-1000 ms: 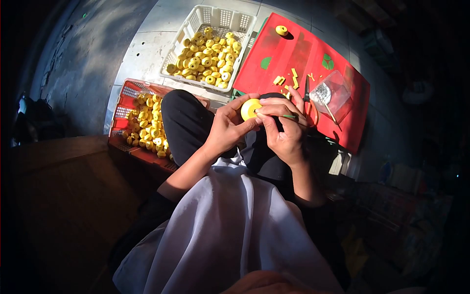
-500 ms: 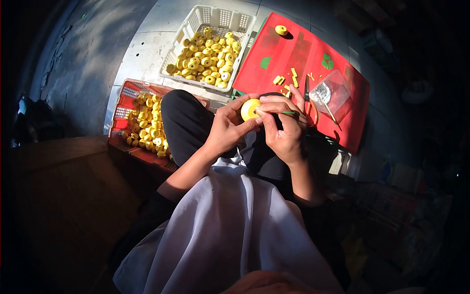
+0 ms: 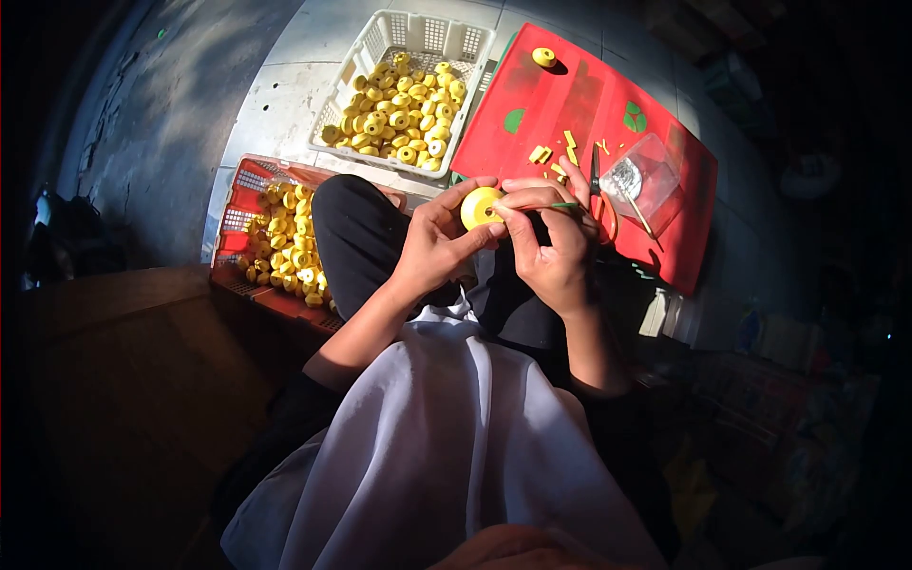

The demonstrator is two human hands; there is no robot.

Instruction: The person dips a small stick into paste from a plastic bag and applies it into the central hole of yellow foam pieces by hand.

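A yellow round piece with a dark centre hole [image 3: 480,201] is held above my lap, its holed face turned up towards me. My left hand [image 3: 434,239] is closed on its left side, thumb below and fingers above. My right hand [image 3: 553,249] pinches at the piece's right side, close to the hole. Lying across the fingers of that hand is a thin stick with a green end [image 3: 564,205]; its other end is hidden by the fingers.
A white crate [image 3: 328,104] and a red crate [image 3: 228,223] hold many yellow pieces. On the red board [image 3: 579,85] are one yellow piece [image 3: 543,57], several yellow strips [image 3: 541,155], scissors [image 3: 608,214] and a clear container [image 3: 655,166] with a slim stick [image 3: 642,217].
The yellow piece has turned slightly, so its centre hole shows more plainly. Both hands have shifted a little to the left and keep their hold.
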